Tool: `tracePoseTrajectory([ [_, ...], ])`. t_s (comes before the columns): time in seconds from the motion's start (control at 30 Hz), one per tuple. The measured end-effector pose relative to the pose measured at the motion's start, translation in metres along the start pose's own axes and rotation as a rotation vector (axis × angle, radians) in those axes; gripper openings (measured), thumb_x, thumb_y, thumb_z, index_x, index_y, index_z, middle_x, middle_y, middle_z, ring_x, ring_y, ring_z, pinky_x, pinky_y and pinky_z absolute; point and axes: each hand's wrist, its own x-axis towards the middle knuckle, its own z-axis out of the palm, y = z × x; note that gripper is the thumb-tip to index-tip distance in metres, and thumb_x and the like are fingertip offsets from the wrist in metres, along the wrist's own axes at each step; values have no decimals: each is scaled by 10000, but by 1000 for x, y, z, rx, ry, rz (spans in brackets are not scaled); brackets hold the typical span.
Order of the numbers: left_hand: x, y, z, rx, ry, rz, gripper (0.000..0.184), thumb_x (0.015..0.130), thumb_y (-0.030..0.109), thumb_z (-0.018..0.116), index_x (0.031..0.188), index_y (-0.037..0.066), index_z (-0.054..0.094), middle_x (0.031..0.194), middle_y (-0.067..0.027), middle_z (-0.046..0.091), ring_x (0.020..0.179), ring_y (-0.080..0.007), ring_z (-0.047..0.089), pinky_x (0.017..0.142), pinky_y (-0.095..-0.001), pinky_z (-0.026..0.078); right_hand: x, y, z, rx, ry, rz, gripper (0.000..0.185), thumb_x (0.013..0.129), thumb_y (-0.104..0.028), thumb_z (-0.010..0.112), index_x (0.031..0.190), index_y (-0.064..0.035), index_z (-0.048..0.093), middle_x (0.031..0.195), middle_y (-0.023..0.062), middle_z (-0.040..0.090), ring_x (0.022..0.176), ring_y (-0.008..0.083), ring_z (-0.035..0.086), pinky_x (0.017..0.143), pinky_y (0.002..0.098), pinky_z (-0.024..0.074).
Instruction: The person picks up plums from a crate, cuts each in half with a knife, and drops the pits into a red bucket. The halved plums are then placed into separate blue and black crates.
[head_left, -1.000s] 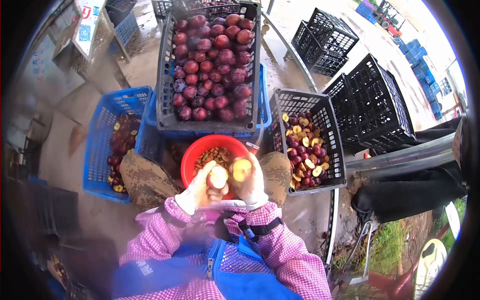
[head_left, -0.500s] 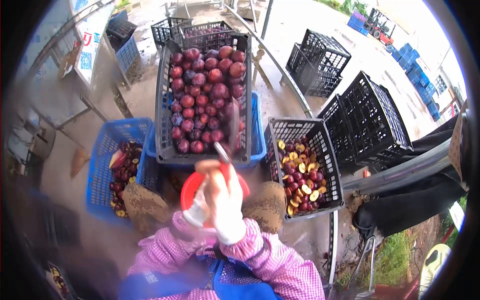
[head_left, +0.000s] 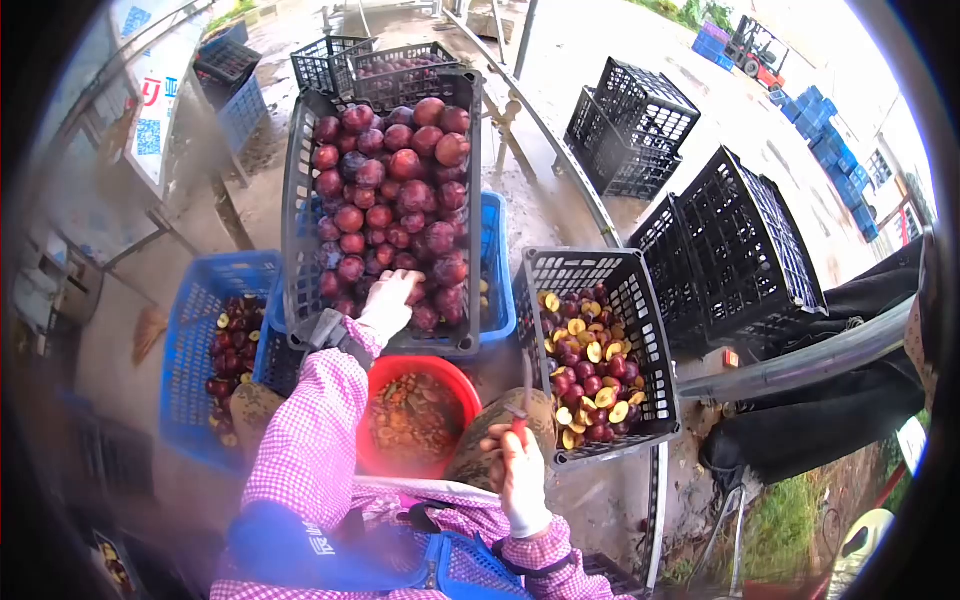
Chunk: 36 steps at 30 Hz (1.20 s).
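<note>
My left hand (head_left: 388, 304), in a pale glove with bare fingertips, reaches into a black crate (head_left: 298, 215) heaped with plums (head_left: 400, 220). Its fingers are apart and rest on plums at the near end; no plum is visibly lifted. My right hand (head_left: 522, 478), also gloved, is closed around the red handle of a knife (head_left: 522, 405), whose blade points up and away from me. Between my knees stands a red bucket (head_left: 468, 385) holding small brownish bits in murky liquid. Right of the bucket, a black crate (head_left: 660, 350) contains cut plums (head_left: 595, 370) with yellow flesh.
A blue basket (head_left: 190, 340) with dark plums stands at the left. Under the plum crate sits another blue basket (head_left: 498, 260). Stacked black crates (head_left: 740, 250) stand at the right, beside a metal rail (head_left: 800, 350). A forklift (head_left: 755, 50) is far off.
My hands were together above the bucket and have parted. The left has moved forward onto the plums; the right has dropped back to the right with the knife. The bucket's contents now show.
</note>
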Motion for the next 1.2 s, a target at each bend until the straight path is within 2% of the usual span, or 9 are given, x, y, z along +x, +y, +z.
tracePoseTrajectory([
  [0.07, -4, -3, -1, -30, 50, 71, 565, 692, 36, 634, 1228, 99, 466, 1124, -113, 549, 1006, -294, 537, 848, -400, 462, 6, 0, 6, -32, -50, 27, 252, 972, -259, 455, 1104, -54, 520, 757, 0, 569, 458, 12, 348, 400, 166, 275],
  [0.23, -73, 31, -44, -2213, -253, -551, 383, 850, 169, 605, 1196, 46, 496, 1069, -127, 604, 849, -221, 607, 690, -321, 507, 18, 1, 18, -4, -104, 117, 270, 976, -314, 432, 1052, -74, 529, 624, -41, 441, 450, 28, 313, 396, 184, 236],
  [0.33, -123, 59, -59, -2407, -340, -492, 349, 885, 193, 531, 1199, 42, 511, 1044, -140, 614, 797, -232, 617, 642, -319, 514, 17, 0, 42, -88, -269, 170, 256, 971, -337, 434, 975, -94, 514, 616, -43, 440, 444, 37, 324, 391, 195, 250],
  [0.57, -184, 76, -43, -2085, -122, -438, 383, 908, 301, 494, 1241, 112, 476, 1051, -47, 594, 890, -138, 577, 645, -220, 461, 9, 39, 61, -390, -292, -88, 218, 985, -249, 430, 901, -68, 518, 599, -56, 390, 503, 33, 317, 454, 198, 247],
  [0.73, -192, 89, -54, -1682, 32, -248, 535, 749, -39, 638, 1234, 62, 436, 1075, -40, 557, 1032, -146, 538, 933, -310, 426, -1, 32, 65, -450, -273, -87, 214, 980, -236, 438, 902, -54, 519, 614, -54, 396, 520, 36, 326, 474, 206, 268],
  [0.83, -196, 88, -66, -1275, 40, -193, 530, 722, -13, 664, 1205, 68, 460, 1068, -56, 571, 1010, -155, 561, 915, -304, 438, -5, 29, 66, -470, -297, -92, 216, 979, -243, 445, 913, -52, 522, 630, -67, 402, 536, 26, 333, 480, 201, 274],
  [0.93, -200, 90, -71, -1043, 73, -188, 502, 682, 33, 703, 1132, 67, 483, 1025, -78, 574, 968, -183, 581, 874, -310, 449, -5, 31, 65, -665, -330, -253, 210, 969, -231, 462, 920, -35, 522, 621, 5, 452, 541, 74, 389, 500, 226, 338],
  [1.1, -209, 89, -74, -931, 62, -188, 512, 632, -5, 697, 1099, 51, 492, 1004, -97, 568, 940, -226, 590, 840, -317, 457, -17, 21, 74, -1206, -303, -537, 164, 928, -195, 505, 941, -32, 526, 670, 229, 533, 631, 362, 592, 563, 394, 457],
  [1.2, -211, 86, -73, -950, -24, -183, 507, 613, -24, 681, 1080, 39, 494, 992, -117, 577, 931, -260, 600, 833, -331, 463, -13, 35, 65, -1280, -337, -642, 161, 912, -203, 531, 947, -46, 531, 662, 213, 568, 650, 400, 594, 549, 433, 462],
])
